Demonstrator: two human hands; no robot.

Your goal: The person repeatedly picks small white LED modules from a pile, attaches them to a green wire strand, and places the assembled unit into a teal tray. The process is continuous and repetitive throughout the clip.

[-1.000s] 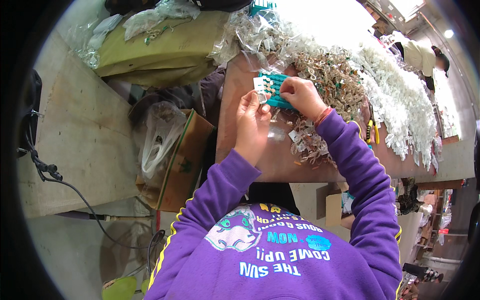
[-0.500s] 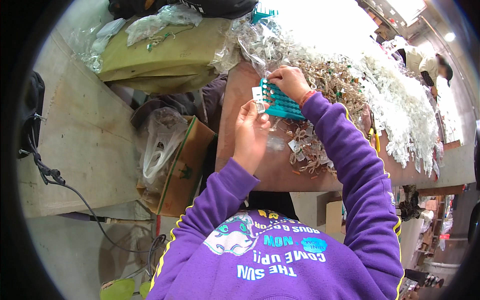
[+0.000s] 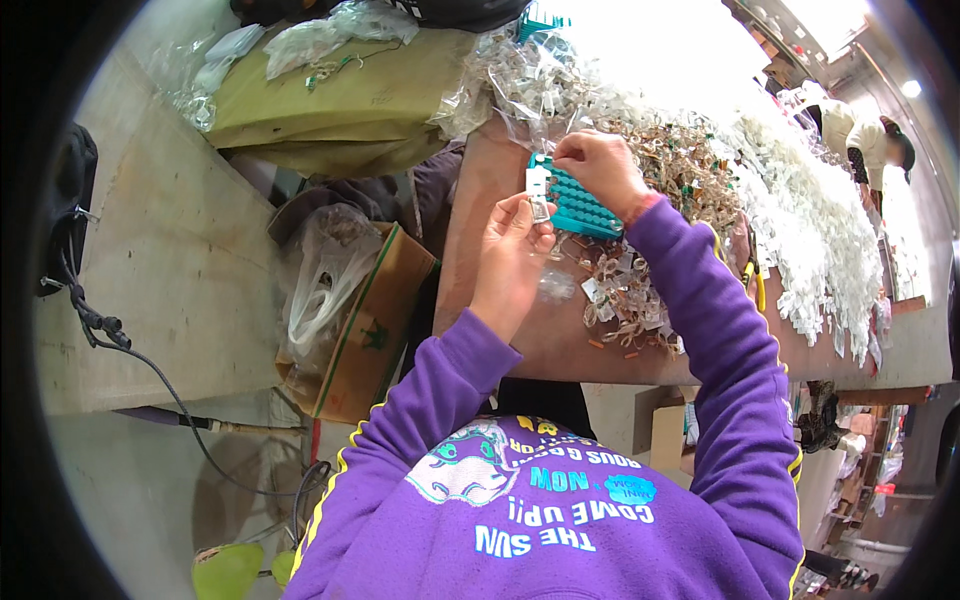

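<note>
Left hand point(image 3: 512, 248): raised over the near left side of the surface point(image 3: 478, 215); a small clear packet with a white card top point(image 3: 538, 182) is pinched upright between thumb and fingers. In this view the card is seen against the left end of a teal tray point(image 3: 590, 208); whether the two are touching cannot be told.

Right hand point(image 3: 612, 172): held above the far left part of the tray, thumb and fingertips pressed together, pointed leftward. Whether anything small is pinched there cannot be made out.

Tray: laid on the reddish-brown surface, ridged in rows, tilted slightly in view. Just beyond and to its right, a tangled heap of brown strands with tags point(image 3: 700, 165) is spread; farther right, a large mass of white tags point(image 3: 815, 250) is piled. Yellow-handled pliers point(image 3: 758, 288) are partly hidden behind the right sleeve point(image 3: 705, 280).

Near the tray's lower side, a clear plastic scrap point(image 3: 556, 286) is seen. To the left, below the surface, a cardboard box point(image 3: 378, 345) is topped by a clear plastic bag point(image 3: 322, 285).
</note>
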